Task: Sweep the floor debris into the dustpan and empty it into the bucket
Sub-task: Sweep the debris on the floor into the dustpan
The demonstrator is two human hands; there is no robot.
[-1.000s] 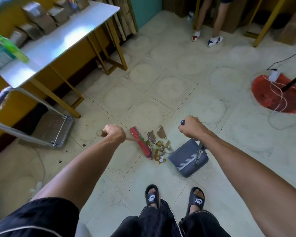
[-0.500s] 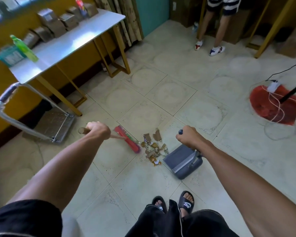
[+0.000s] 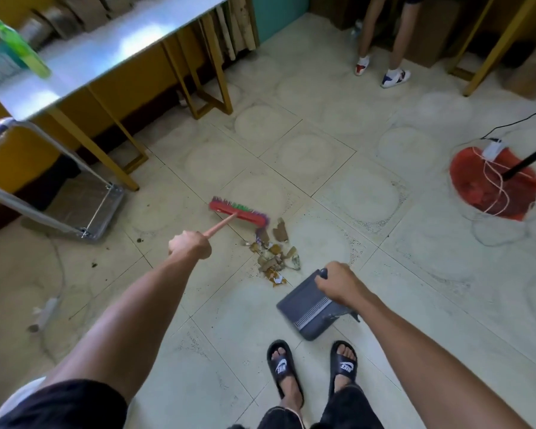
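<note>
A pile of brown and white debris lies on the pale tiled floor ahead of my feet. My left hand grips the broom handle; its red brush head sits on the floor just beyond and left of the pile. My right hand is closed on the handle of a grey dustpan, which rests on the floor just right of and nearer than the pile. A red bucket stands at the right, with a white cord and a dark pole across it.
A metal-topped table with yellow legs stands at the left, holding a green bottle and boxes. A folded platform trolley lies beside it. Another person's legs stand at the back. A black cable runs to the bucket.
The broom head has swung from the left side of the pile to its far side. The dustpan has shifted nearer to my feet, away from the pile.
</note>
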